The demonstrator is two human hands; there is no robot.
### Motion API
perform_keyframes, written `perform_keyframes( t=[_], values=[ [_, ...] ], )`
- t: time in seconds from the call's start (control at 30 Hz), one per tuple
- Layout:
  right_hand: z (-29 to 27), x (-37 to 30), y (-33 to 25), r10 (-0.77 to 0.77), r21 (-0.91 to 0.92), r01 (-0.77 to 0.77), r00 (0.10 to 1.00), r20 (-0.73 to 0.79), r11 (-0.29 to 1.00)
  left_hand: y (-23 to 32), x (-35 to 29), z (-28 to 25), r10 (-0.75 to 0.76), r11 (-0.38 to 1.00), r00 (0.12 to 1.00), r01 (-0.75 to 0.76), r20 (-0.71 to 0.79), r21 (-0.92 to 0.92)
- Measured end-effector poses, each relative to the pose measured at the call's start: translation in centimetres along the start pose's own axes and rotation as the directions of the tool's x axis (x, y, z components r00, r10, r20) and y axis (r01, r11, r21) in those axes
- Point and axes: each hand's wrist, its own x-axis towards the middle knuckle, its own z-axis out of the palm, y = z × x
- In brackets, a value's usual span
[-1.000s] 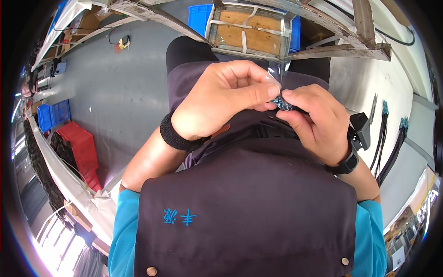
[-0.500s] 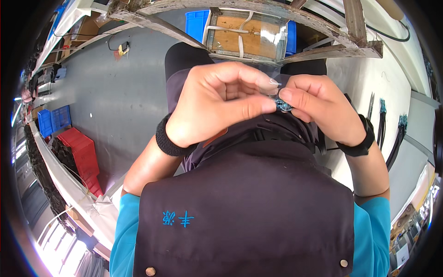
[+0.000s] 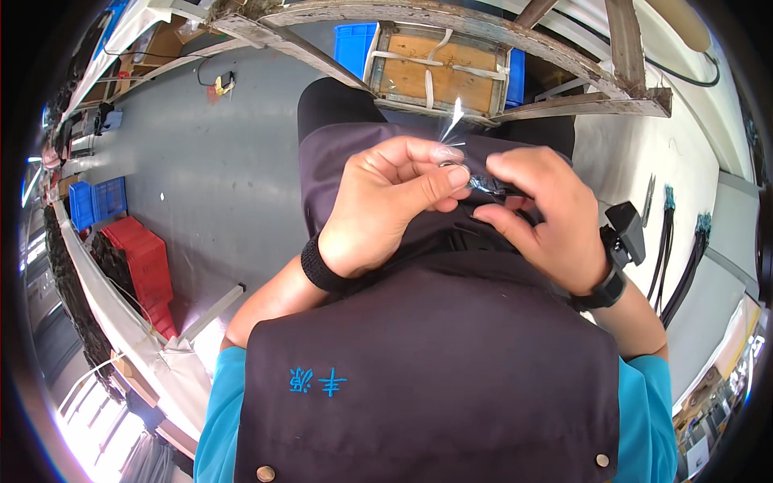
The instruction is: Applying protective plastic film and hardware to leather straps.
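Centrally, just above the lap of the dark apron (image 3: pixel 435 354), a small blue-and-dark bundle (image 3: pixel 486 185) sat between the two hands. Left hand (image 3: pixel 364 211): thumb and forefinger pinched together at the bundle's left end, a clear film strip (image 3: pixel 456 119) sticking up beside the fingertips. Right hand (image 3: pixel 561 211): thumb and forefinger tips apart, the bundle's right end running into the gap; contact with the curled fingers behind was hidden. I judged the bundle light and pliable, its shiny surface likely slippery, the film thin and easily creased; a gentle fingertip pinch close to the end seemed the surest hold. Off right, on the white table (image 3: pixel 624 145), lay thin tweezers (image 3: pixel 649 196) and two blue-tipped dark strand bunches (image 3: pixel 703 229).
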Motion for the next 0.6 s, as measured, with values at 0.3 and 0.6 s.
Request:
perform_keyframes(
  t=[0.3,0.6],
  values=[
    [-0.5,0.0,0.4,0.077,0.08,-0.085,0.992,0.101,0.993,0.4,-0.5,-0.2,0.118,0.993,0.984,-0.12,0.131,0.011],
    [-1.6,0.8,1.6,0.274,0.533,-0.755,0.643,0.715,0.382,-1.2,-0.7,0.2,0.239,0.97,0.958,-0.244,0.158,0.017]
  ],
)
